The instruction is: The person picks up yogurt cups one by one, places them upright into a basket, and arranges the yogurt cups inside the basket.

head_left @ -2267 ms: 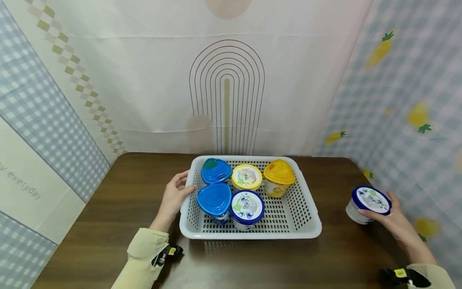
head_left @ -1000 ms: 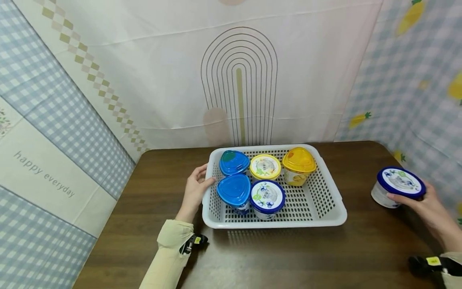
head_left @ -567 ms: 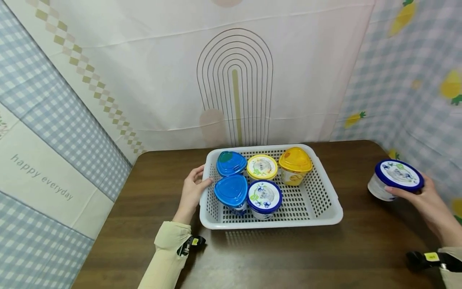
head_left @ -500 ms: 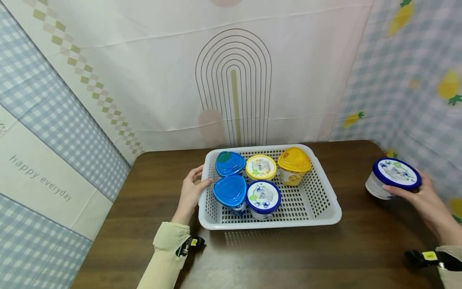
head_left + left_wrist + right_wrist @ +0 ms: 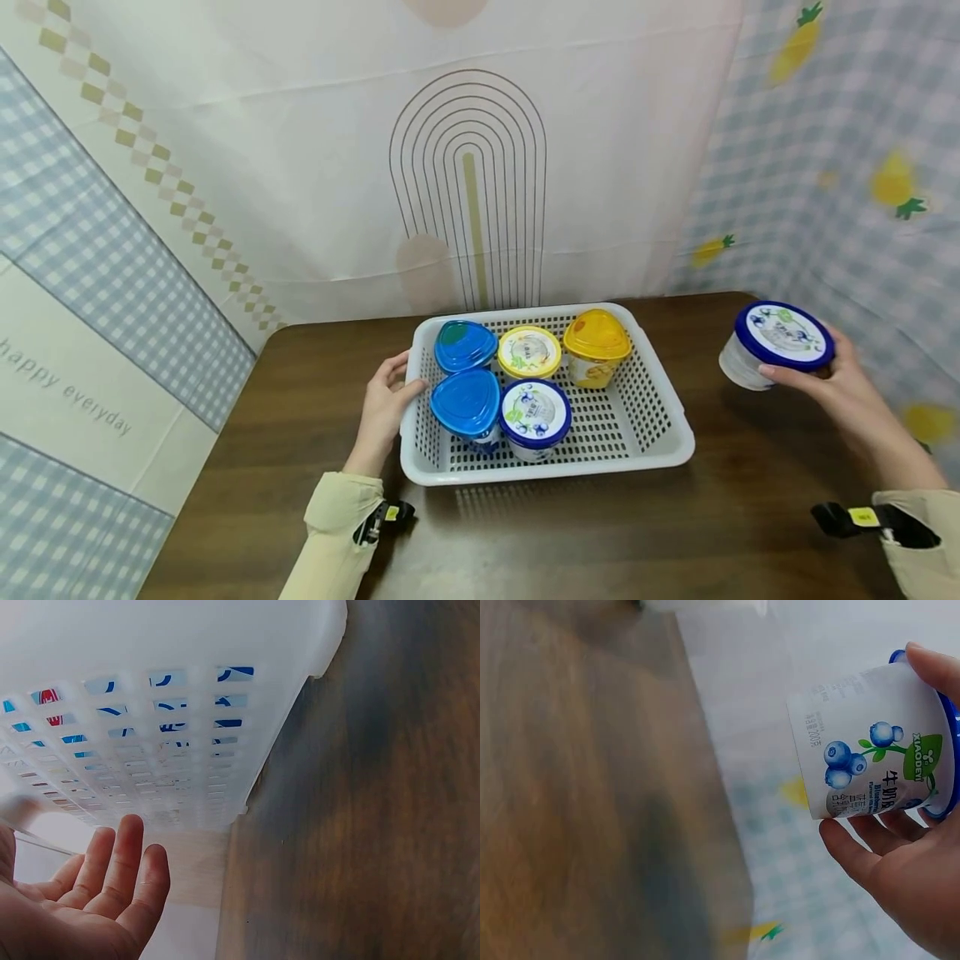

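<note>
My right hand [image 5: 862, 400] grips a white yogurt cup [image 5: 855, 742] with a dark blue lid and printed blueberries. In the head view this cup is raised over the table's right side, upright or nearly so, its lid facing up. At the left end of a white plastic basket [image 5: 551, 477], my left hand [image 5: 384, 412] holds the rim, thumb over it and fingers outside the wall. Inside are two cups with blue domed lids [image 5: 467, 403], a yellow-rimmed cup [image 5: 529, 351], a yellow domed-lid cup [image 5: 597, 346] and a dark-blue-rimmed blueberry cup [image 5: 535, 414].
The brown wooden table [image 5: 315, 383] carries the basket near its back edge. A white patterned cloth [image 5: 322, 183] hangs behind, and a blue checked cloth [image 5: 840, 225] closes off the right. Inside the basket, bare perforated floor [image 5: 600, 429] shows at its right front.
The right hand has lifted the blueberry yogurt cup off the table's right side and brought it slightly toward the basket. The left hand stays on the basket rim; the head view has shifted.
</note>
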A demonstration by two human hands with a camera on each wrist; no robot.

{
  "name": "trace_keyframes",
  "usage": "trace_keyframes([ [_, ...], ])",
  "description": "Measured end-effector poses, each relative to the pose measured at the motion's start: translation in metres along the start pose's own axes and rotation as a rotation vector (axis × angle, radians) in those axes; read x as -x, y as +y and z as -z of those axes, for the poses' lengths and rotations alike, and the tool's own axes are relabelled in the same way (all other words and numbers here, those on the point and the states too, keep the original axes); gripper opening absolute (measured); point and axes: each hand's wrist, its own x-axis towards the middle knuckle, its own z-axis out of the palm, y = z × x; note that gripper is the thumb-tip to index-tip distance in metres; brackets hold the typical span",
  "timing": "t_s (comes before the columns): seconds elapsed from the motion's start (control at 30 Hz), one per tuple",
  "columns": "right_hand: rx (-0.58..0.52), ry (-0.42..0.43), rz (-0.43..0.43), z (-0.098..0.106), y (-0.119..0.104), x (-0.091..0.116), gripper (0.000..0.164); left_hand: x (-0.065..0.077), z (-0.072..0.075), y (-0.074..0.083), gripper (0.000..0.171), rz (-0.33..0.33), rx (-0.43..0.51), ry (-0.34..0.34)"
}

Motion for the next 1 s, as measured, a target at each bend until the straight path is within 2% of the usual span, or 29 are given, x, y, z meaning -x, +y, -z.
trace_keyframes([
  [0.17,-0.054,-0.018,0.072,-0.008,-0.020,0.005,0.089,-0.009,0.002,-0.011,0.049,-0.017,0.004,0.011],
  [0.33,-0.175,-0.044,0.151,-0.020,-0.044,0.009,0.088,-0.011,0.001,-0.015,0.048,-0.047,0.015,0.024],
  [0.43,-0.207,-0.073,0.173,-0.027,-0.059,0.010,0.087,-0.010,0.000,-0.016,0.047,-0.048,0.026,0.027],
  [0.77,-0.151,-0.158,0.245,-0.051,-0.089,0.014,0.088,-0.011,-0.002,-0.022,0.045,-0.025,0.021,0.035],
  [1.0,-0.050,-0.222,0.194,-0.062,-0.096,0.018,0.091,-0.008,0.000,-0.015,0.047,-0.016,0.022,0.014],
])
